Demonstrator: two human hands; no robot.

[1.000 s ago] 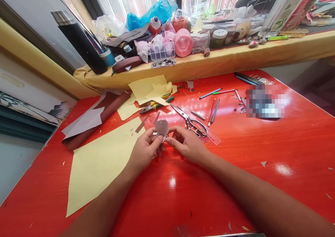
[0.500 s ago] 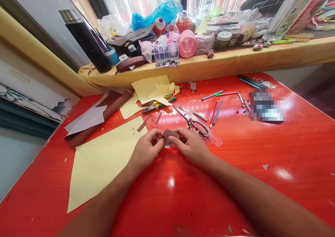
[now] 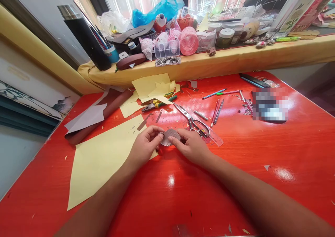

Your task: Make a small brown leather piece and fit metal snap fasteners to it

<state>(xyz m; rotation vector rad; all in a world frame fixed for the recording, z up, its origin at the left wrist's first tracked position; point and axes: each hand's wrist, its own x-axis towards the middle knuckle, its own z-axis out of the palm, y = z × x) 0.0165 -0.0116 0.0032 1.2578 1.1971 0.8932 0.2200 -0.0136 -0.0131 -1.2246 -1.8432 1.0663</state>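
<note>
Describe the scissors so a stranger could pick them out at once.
On the red table, find the person's right hand. Just beyond it lie the scissors, blade tips toward the pliers, handles overlapping a see-through pinkish ruler in view. Long silver blades and looped handles set them apart from the pliers, whose grips are yellow and green.

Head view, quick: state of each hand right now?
Left hand: closed, pinching the small brown piece at its left edge.
Right hand: closed on the same piece, thumb on its face.
</note>
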